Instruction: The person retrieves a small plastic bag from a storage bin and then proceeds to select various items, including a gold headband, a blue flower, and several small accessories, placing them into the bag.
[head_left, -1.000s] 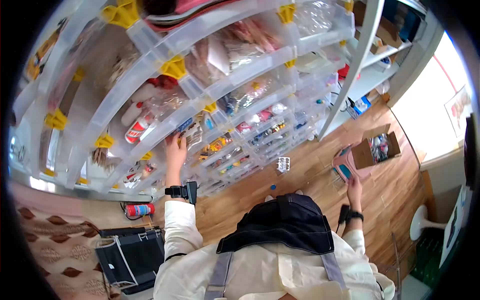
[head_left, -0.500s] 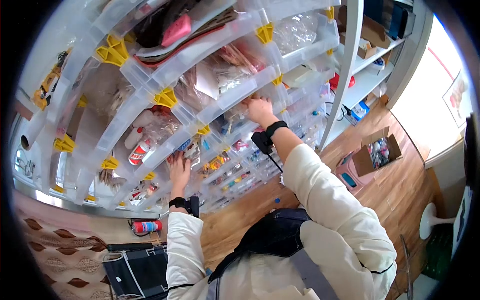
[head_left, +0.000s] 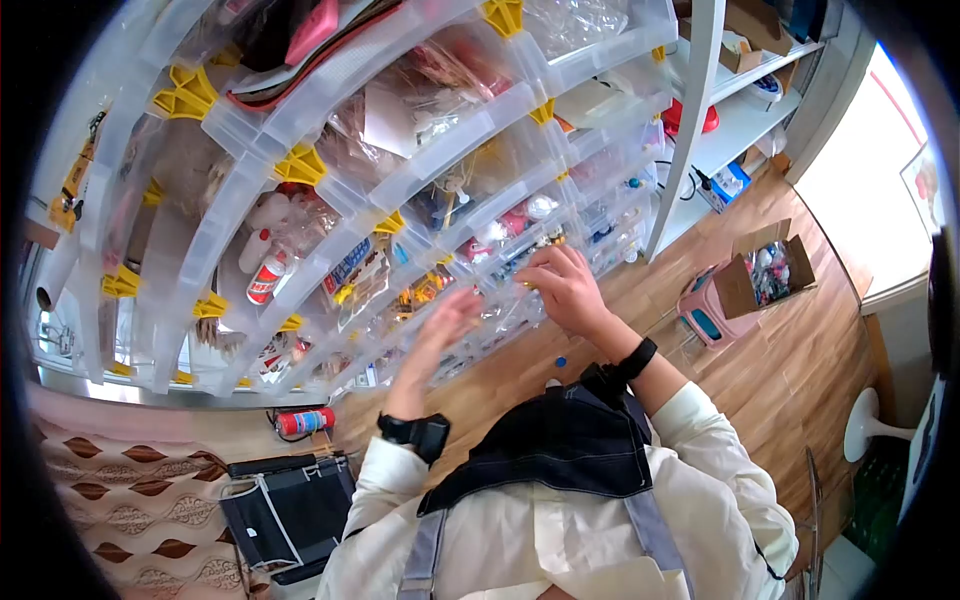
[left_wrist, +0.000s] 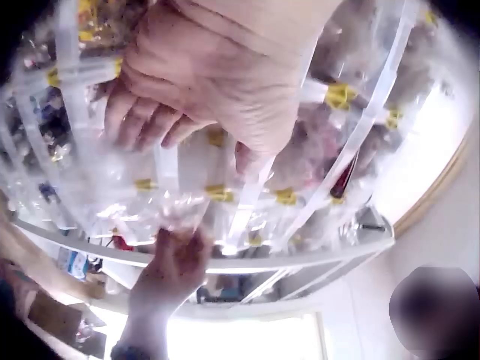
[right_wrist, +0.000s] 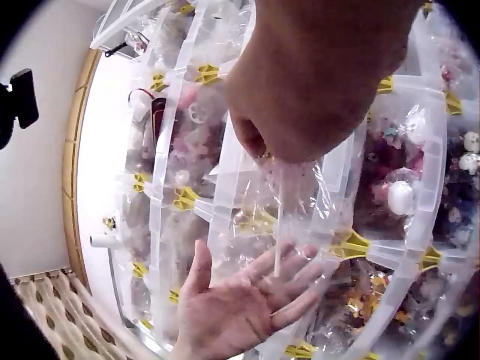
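Note:
My right hand [head_left: 572, 290] is in front of the stacked clear bins, its fingers curled and pinching the top of a clear plastic bag [right_wrist: 304, 191]. The bag hangs from the fingers in the right wrist view, with a thin white stick [right_wrist: 278, 240] showing at it. Opposite, my left hand [right_wrist: 232, 311] has its palm turned up and fingers spread straight, close under the hanging bag. In the left wrist view the left hand [left_wrist: 217, 82] fills the top, with the right hand [left_wrist: 171, 262] below. The bag's contents are blurred.
Clear bins with yellow connectors [head_left: 302, 165] hold bagged items and a red-and-white bottle [head_left: 266, 278]. A white shelf unit [head_left: 735, 150] stands to the right. An open cardboard box [head_left: 735, 292] sits on a pink stool [head_left: 700, 312]. A fire extinguisher [head_left: 305, 421] is at lower left.
My right hand came up from beside the stool, reached into a bin, and has drawn back with a clear plastic bag. My left hand has left the bin edge and moved right towards it.

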